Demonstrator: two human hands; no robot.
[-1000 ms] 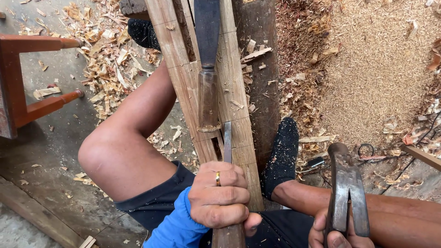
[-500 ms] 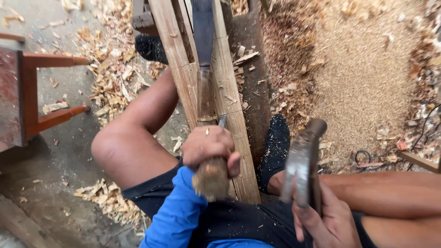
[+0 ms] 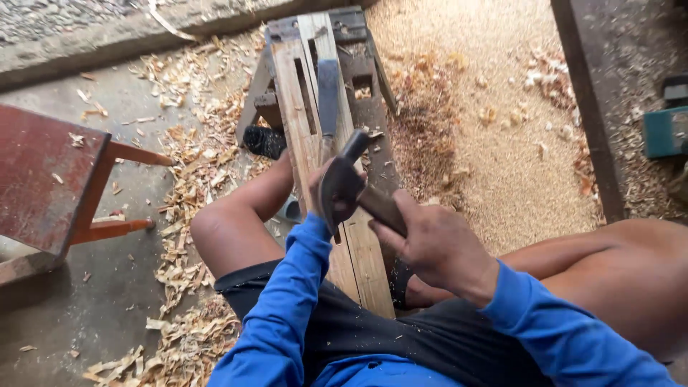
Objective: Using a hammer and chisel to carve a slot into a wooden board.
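I sit astride a long wooden plank (image 3: pixel 301 107) with slots cut in it. My left hand (image 3: pixel 324 188) is closed around the handle of a chisel whose steel blade (image 3: pixel 328 97) lies flat along the plank. Most of that hand is hidden behind the hammer head. My right hand (image 3: pixel 433 247) grips the wooden handle of a claw hammer (image 3: pixel 342 183), and its dark metal head sits right over the chisel handle. Both arms wear blue sleeves.
A red wooden stool (image 3: pixel 50 179) stands at the left. Pale wood shavings (image 3: pixel 193 165) litter the concrete floor on the left, and sawdust (image 3: pixel 502 129) covers the ground on the right. A dark beam (image 3: pixel 588 107) and a green object (image 3: pixel 666 132) lie at the far right.
The hammer has swung from low on my right side up and forward onto the chisel handle. The camera has tilted up, showing more of the plank's far end.
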